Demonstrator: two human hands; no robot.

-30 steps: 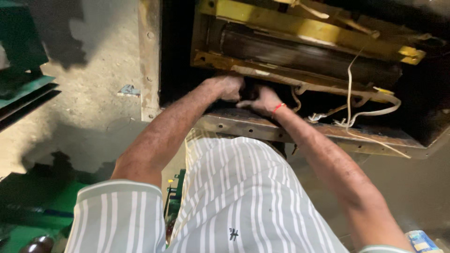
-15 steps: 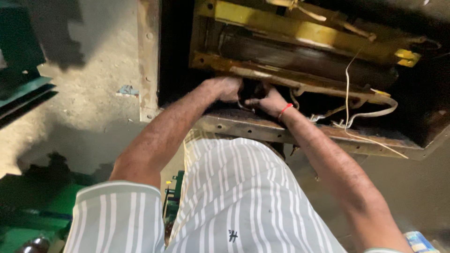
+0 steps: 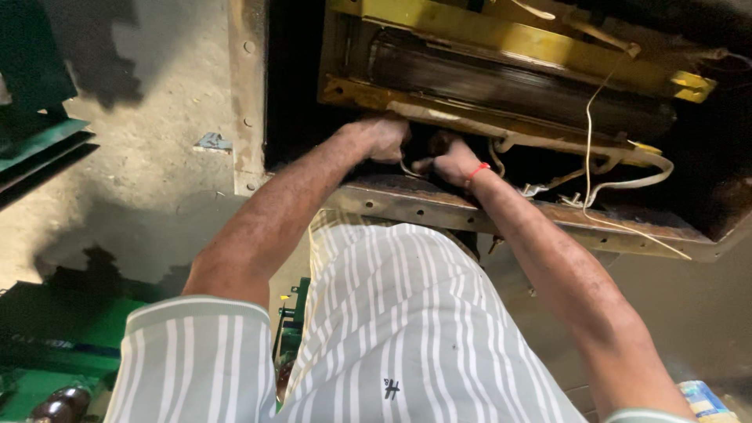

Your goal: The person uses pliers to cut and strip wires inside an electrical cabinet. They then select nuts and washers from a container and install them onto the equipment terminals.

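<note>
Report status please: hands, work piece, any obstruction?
Left hand and right hand inside rusty housing, under yellow frame. Grip unclear. White cable dangling close.

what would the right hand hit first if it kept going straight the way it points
Probably the yellow frame bar just beyond the right hand, then the dark roller; depth in the dark opening is unclear.

Concrete floor (image 3: 149, 110) at left w/ a small grey metal bracket (image 3: 211, 142) lying near the rusty bolted frame edge (image 3: 247, 94). Green metal parts: one at upper left (image 3: 35, 137), another at lower left (image 3: 59, 352). Blue-yellow packet (image 3: 703, 399) at bottom right corner, partly cut off.
</note>
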